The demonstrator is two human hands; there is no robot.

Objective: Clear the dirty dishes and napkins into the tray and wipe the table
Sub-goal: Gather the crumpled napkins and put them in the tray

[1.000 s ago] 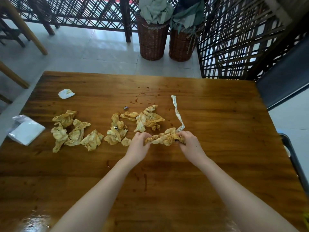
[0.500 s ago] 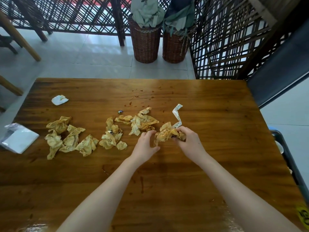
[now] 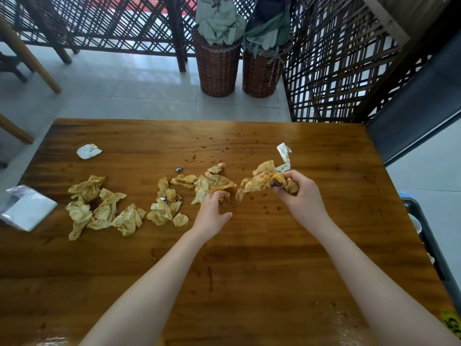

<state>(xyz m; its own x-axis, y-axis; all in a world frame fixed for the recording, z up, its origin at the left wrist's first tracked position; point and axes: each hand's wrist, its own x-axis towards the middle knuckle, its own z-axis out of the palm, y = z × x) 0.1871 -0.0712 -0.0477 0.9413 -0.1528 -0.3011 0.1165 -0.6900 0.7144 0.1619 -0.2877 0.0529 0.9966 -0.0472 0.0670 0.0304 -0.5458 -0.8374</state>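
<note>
Clearing is hardly begun: crumpled, sauce-stained yellow paper napkins (image 3: 104,208) lie across the brown wooden table (image 3: 249,283), unwiped, and the dark tray (image 3: 429,243) stands at its right edge. The fingers (image 3: 295,177) of your right hand (image 3: 303,198) clench one bunch of napkins (image 3: 262,182); those of your left hand (image 3: 214,212), loosely curled and empty, hover beside the middle heap (image 3: 214,182).

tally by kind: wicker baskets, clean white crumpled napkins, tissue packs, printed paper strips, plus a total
wicker baskets: 2
white crumpled napkin: 1
tissue pack: 1
printed paper strip: 1
total: 5
stained napkins: left out, too bunched to count
</note>
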